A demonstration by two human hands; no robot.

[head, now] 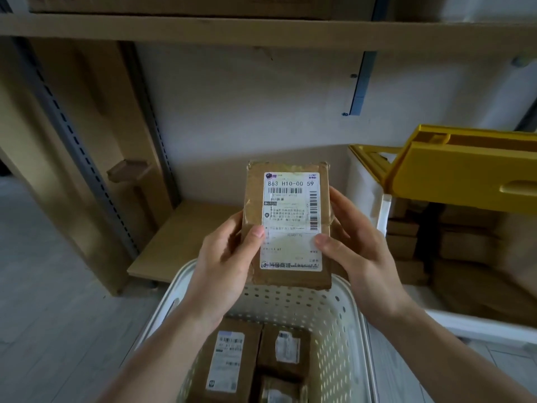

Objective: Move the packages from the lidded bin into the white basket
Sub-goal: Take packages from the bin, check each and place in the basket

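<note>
From the head camera, you are holding a brown package (287, 225) up in the middle of the frame, with its white label (292, 221) facing you. Your left hand (223, 257) is gripping its left edge, with the thumb lying across the front near the label. Your right hand (357, 245) is gripping the right edge, with the thumb pressing on the label and the other fingers curling round behind the package. The package is standing upright in the air, above the far rim of the white basket (334, 315).

The white basket is sitting at the bottom middle of the frame. It has many little holes in its walls. Inside it, three more brown packages are lying flat: a long one (229, 362) on the left, a smaller one (286, 350) just beside it on the right, and another (279, 392) below that, cut off by the bottom edge.

At the right of the frame, the lidded bin (374, 199) is standing with its yellow lid (465, 167) tipping up. More brown boxes (459, 242) are stacking up inside it, dark and blurry.

A wooden shelf (186, 237) is running behind the basket, in the middle left.
</note>
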